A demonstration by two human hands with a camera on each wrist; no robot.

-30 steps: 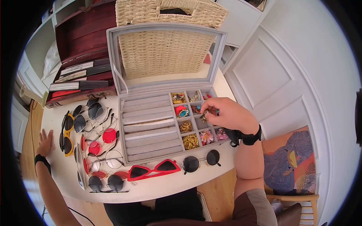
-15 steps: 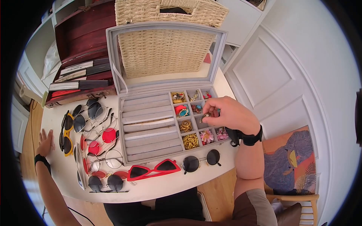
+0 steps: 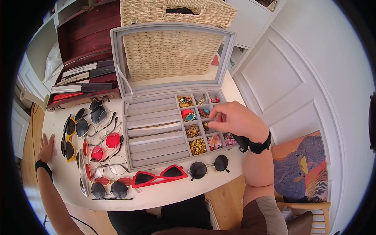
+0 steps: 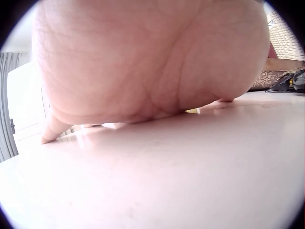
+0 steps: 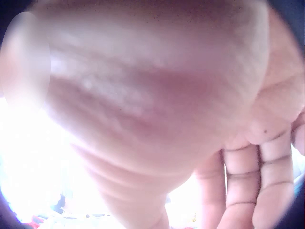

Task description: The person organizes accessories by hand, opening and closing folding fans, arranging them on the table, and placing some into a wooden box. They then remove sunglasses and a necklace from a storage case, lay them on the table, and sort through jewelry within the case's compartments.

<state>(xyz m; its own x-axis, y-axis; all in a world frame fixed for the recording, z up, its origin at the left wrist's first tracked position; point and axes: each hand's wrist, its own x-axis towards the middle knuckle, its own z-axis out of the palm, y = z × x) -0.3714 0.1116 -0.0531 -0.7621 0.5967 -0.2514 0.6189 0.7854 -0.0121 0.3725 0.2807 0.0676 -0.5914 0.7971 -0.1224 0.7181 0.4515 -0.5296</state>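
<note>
In the head view my right hand (image 3: 237, 119) hovers over the right side of a grey jewelry box (image 3: 156, 162). A gap shows between its thumb and forefinger. Just left of the thumb tip, a small bronze-coloured trinket (image 3: 205, 125) lies in a compartment, partly hidden by the hand. Turquoise and brown jewelry (image 3: 203, 112) sits in the compartment behind, while gold jewelry (image 3: 193, 131) fills the one to the left. My left hand (image 3: 47, 149) rests on the white table (image 3: 66, 184) at its left edge, fingers extended; its palm (image 4: 152, 62) bears on the tabletop in the left wrist view.
Several pairs of sunglasses, including a red pair (image 3: 159, 177) and a round dark pair (image 3: 198, 170), lie left of and before the box. The box's clear lid (image 3: 117, 62) stands raised against a wicker basket (image 3: 168, 55). A dark red case (image 3: 88, 96) stands open at the back left.
The bronze-coloured trinket, pinched by my right hand earlier, now lies in a compartment as the fingers part from it. My left hand stays on the table.
</note>
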